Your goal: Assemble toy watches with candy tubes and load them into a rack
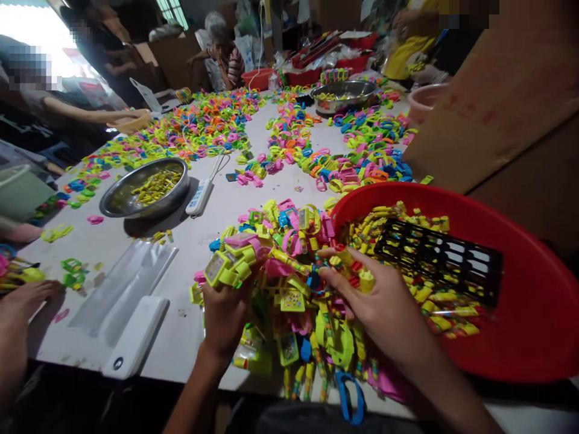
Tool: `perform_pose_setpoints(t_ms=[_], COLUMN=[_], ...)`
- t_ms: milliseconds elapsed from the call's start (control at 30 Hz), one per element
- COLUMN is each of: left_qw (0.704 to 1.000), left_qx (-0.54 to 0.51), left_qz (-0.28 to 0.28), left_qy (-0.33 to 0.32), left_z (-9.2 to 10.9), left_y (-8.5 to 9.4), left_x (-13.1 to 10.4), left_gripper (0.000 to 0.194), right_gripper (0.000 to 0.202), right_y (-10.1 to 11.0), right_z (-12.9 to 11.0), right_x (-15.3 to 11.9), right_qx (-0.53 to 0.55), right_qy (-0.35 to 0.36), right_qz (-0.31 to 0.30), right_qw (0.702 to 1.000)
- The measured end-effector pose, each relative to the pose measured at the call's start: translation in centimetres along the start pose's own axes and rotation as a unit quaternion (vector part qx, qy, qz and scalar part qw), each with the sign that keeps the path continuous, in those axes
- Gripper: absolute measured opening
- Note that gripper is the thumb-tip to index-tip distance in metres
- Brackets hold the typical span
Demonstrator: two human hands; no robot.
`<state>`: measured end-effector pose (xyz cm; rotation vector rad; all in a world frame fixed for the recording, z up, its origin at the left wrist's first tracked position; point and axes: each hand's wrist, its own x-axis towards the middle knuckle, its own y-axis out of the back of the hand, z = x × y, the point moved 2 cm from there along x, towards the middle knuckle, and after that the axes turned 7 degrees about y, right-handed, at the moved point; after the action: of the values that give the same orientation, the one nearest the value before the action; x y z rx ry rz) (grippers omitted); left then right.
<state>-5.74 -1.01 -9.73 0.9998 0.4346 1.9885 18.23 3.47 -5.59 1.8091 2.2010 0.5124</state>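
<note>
White tabletop (pixel 181 337) fills a cluttered workroom. Near its edge, the left hand (pixel 226 307) grasps lime-yellow toy watches (pixel 235 271) with greyish rectangular faces; the right hand (pixel 377 286) clasps small yellow tubes (pixel 366 281) above a multicoloured heap (pixel 292 301), beside a red basin (pixel 534 349).

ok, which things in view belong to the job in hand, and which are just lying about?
Job, apparently:
- yellow-green toy watches in the left hand
- yellow tubes in the right hand
- red basin of similar tubes

Lying about, probably:
- power strip
- white slab-like device
</note>
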Motion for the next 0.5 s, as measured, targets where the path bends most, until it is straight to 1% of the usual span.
perform_pose_setpoints(t_ms=[33, 100, 167, 267, 333, 367, 400, 467, 500], left_qw=[0.999, 0.995, 0.987, 0.971, 0.96, 0.959, 0.962, 0.974, 0.982], left_qx=[-0.023, -0.07, -0.107, -0.149, -0.173, -0.177, -0.176, -0.154, -0.126], left_qz=[0.009, 0.022, 0.019, -0.029, -0.059, -0.06, -0.05, -0.013, 0.005], left_qy=[0.022, 0.071, 0.119, 0.184, 0.212, 0.213, 0.205, 0.167, 0.14], left_z=[0.7, 1.9, 2.7, 3.3, 3.6, 3.8, 3.9, 3.9, 3.8], left_y=[0.2, 0.6, 0.8, 0.7, 0.7, 0.8, 1.0, 1.6, 1.9], left_x=[0.4, 0.9, 1.0, 0.9, 1.0, 1.1, 1.1, 0.8, 0.4], left_gripper=[0.023, 0.028, 0.036, 0.04, 0.039, 0.038, 0.038, 0.032, 0.027], right_gripper=[0.062, 0.06, 0.055, 0.055, 0.057, 0.057, 0.057, 0.055, 0.051], right_y=[0.3, 0.4, 0.2, -0.4, -0.6, -0.7, -0.8, -0.9, -0.9], right_z=[-0.3, -1.0, -1.9, -2.8, -3.0, -3.0, -3.0, -3.0, -3.0], right_x=[0.0, -0.2, -0.5, -0.7, -0.6, -0.6, -0.5, -0.5, -0.6], right_qx=[0.009, 0.057, 0.118, 0.187, 0.205, 0.208, 0.213, 0.232, 0.244], right_qy=[0.002, 0.005, 0.006, -0.003, -0.01, -0.008, -0.004, 0.001, 0.0], right_qz=[-0.012, -0.057, -0.108, -0.148, -0.159, -0.163, -0.169, -0.177, -0.176], right_qw=[1.0, 0.997, 0.987, 0.971, 0.966, 0.964, 0.962, 0.956, 0.954])
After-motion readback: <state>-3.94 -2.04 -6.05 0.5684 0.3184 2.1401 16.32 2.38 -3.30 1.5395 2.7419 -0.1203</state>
